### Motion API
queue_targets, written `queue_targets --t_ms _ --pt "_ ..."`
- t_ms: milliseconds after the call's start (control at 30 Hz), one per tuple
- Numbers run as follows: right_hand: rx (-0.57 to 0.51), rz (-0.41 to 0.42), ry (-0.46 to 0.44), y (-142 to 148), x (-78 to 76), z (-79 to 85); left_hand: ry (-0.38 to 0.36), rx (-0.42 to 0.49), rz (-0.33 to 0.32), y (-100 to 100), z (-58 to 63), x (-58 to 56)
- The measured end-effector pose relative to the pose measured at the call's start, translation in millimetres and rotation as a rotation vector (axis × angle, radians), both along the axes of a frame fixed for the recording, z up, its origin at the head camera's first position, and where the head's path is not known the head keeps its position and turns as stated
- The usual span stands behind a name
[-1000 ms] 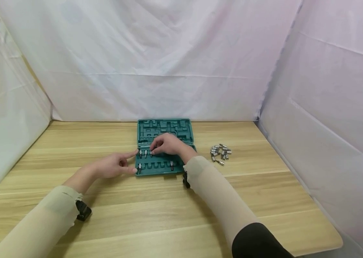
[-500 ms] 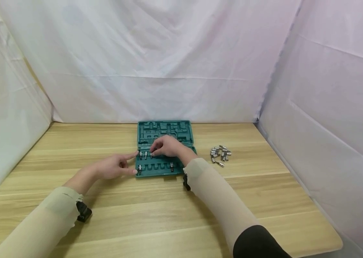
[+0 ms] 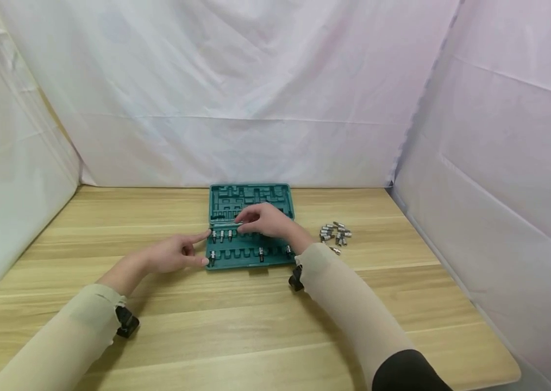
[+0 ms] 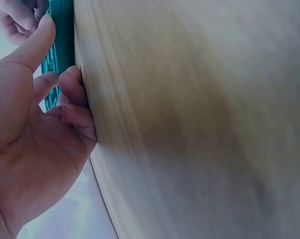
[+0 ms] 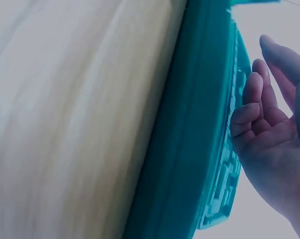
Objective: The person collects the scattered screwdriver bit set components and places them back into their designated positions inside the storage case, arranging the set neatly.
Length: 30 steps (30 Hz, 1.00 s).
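An open green socket case (image 3: 234, 265) lies on the table, its lid folded back. Three silver bit sockets, one a socket (image 3: 230, 235), stand side by side at the left of the rear row. In the front row are a left socket (image 3: 212, 258), a middle socket (image 3: 261, 254) and a right socket (image 3: 288, 250). My left hand (image 3: 168, 254) touches the case's left edge with outstretched thumb and forefinger; its other fingers curl in. Above the rear row hovers my right hand (image 3: 269, 220), thumb and fingers apart, holding nothing. In the right wrist view its palm (image 5: 274, 137) shows beside the case wall.
A loose pile of several bit sockets (image 3: 338, 237) lies on the wooden table (image 3: 236, 331) right of the case, partly behind the right wrist. White cloth (image 3: 236, 108) hangs behind and on both sides. Each wrist bears a small black camera (image 3: 126, 321).
My right hand has let go of the third socket in the rear row and drawn back a little to the right, its fingers spreading. The left hand stays at the case edge.
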State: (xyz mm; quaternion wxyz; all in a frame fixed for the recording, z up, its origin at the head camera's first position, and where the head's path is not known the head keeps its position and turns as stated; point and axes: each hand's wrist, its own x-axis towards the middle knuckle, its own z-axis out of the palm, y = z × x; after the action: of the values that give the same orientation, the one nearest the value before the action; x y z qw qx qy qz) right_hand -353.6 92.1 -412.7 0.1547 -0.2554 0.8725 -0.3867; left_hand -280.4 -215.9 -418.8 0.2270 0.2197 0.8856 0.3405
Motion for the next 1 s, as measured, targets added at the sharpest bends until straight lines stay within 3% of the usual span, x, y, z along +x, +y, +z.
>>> queue_targets --t_ms 400,800,1000 --pt "-0.044 -0.049 -0.009 49.2 14.2 18.7 0.023 0.010 -0.009 1.5 -0.7 -0.9" --pt "0.006 -0.167 0.029 114.3 25.1 20.7 0.000 0.013 0.001 1.2 0.5 -0.2" --pt "0.024 -0.184 0.076 140.0 30.2 22.0 0.006 0.007 -0.003 1.2 0.0 -1.6"
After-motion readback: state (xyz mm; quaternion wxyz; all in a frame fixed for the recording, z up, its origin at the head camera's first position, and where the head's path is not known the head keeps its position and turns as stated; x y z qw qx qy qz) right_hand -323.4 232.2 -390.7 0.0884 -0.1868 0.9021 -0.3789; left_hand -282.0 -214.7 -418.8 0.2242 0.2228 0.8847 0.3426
